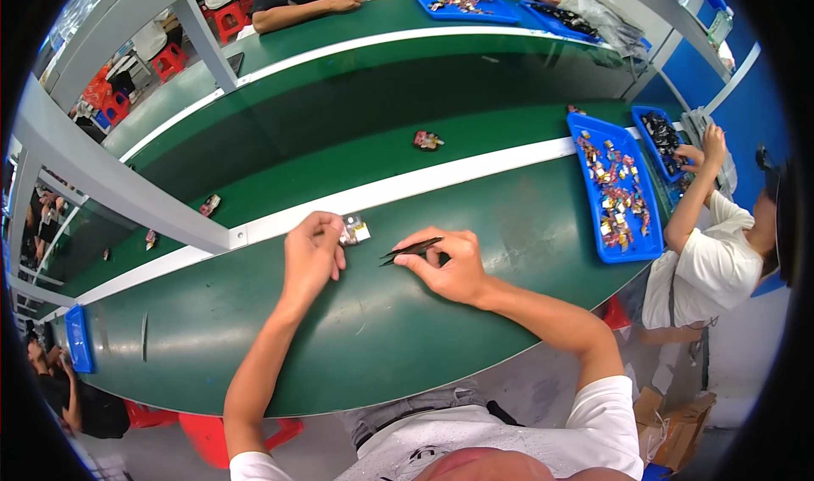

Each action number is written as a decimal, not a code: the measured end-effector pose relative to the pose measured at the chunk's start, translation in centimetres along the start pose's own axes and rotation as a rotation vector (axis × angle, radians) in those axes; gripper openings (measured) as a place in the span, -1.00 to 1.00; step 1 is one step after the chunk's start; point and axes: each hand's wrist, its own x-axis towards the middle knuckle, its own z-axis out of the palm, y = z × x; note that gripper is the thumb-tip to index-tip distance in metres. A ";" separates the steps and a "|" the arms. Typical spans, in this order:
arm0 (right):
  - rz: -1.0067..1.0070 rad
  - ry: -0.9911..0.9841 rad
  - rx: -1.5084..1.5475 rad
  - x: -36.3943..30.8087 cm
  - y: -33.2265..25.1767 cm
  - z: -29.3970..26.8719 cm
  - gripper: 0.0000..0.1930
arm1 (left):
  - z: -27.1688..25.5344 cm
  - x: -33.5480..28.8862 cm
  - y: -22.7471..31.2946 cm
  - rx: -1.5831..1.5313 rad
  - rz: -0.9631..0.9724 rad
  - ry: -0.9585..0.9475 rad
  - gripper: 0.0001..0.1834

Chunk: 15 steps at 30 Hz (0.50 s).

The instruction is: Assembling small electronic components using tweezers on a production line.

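Small shiny packet (356, 230), partly clear with white and yellow on it, lies at the fingertips of the left hand (315, 248), over the green table (407, 328) near its far edge. That hand's fingers are curled; I cannot tell whether they pinch the packet or merely touch its left side. The right hand (449, 265) grips black tweezers (414, 249) between thumb and fingers, their tips slightly parted and pointing left, just short of the packet.

A white rail (475, 170) runs just behind the hands, and past it a green belt (339, 163) carries another packet (428, 140) and a few more farther left. A thick grey post (127, 176) slants up from the rail on the left, blocking part of the belt from view.

To the right, a blue tray (632, 254) filled with small colourful pieces takes up the table's end; beyond it, a co-worker in a white shirt (716, 260) reaches over a second tray (654, 153) of black items. A thin strip (144, 338) lies well to the left.
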 end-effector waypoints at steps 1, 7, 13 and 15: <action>-0.003 -0.001 -0.015 0.1 -0.2 0.1 -0.82 | 0.5 -0.3 -0.3 0.003 -0.018 -0.037 -0.73; 0.034 0.011 0.027 -0.2 0.0 0.3 -0.86 | 2.4 -1.8 -0.9 -0.201 0.006 -0.083 -0.78; 0.029 -0.038 0.102 -0.2 0.2 0.0 -0.89 | 2.5 -2.6 -1.3 -0.245 0.086 -0.027 -0.77; 0.322 -0.070 0.375 0.0 -0.4 0.1 -0.88 | 2.4 -2.4 -1.4 -0.231 0.085 -0.032 -0.75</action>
